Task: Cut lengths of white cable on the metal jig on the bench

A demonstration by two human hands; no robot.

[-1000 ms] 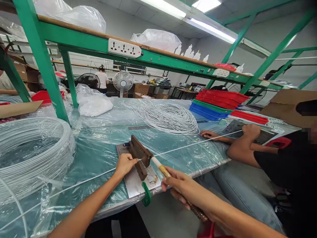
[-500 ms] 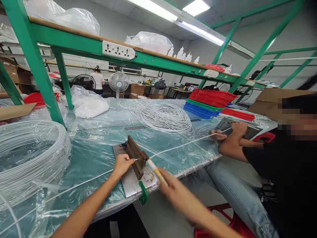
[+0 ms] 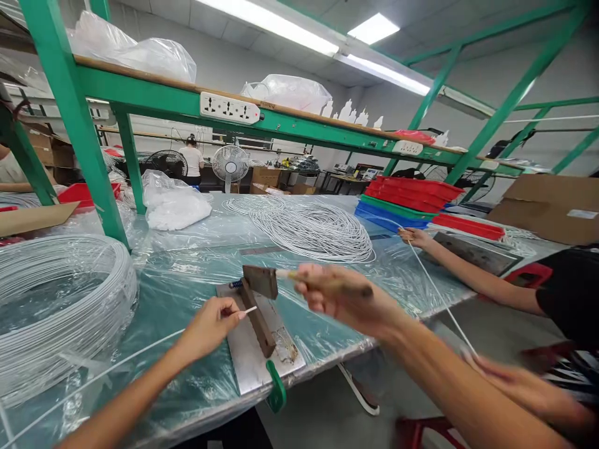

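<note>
My left hand [image 3: 218, 321] pinches a white cable [image 3: 145, 350] near its end, and the short tip sticks out over the cutter's base. My right hand [image 3: 327, 293] grips the wooden handle [image 3: 344, 287] of the hinged cutter arm [image 3: 261, 280], which is raised above the brown lower bar [image 3: 257, 321]. Both bars sit on a metal plate [image 3: 243, 362] at the table's front edge, beside a green clamp [image 3: 277, 390].
A large cable coil [image 3: 116, 274] stands at left, with another loose coil [image 3: 318, 231] behind the cutter. Stacked red and blue trays [image 3: 407, 193] are at the back right. A co-worker's hand [image 3: 416, 238] holds a white cable at right.
My right hand has lifted the cutter arm. My left hand has drawn back slightly left with the cable. The long cable right of the cutter is now between the co-worker's hands, away from it.
</note>
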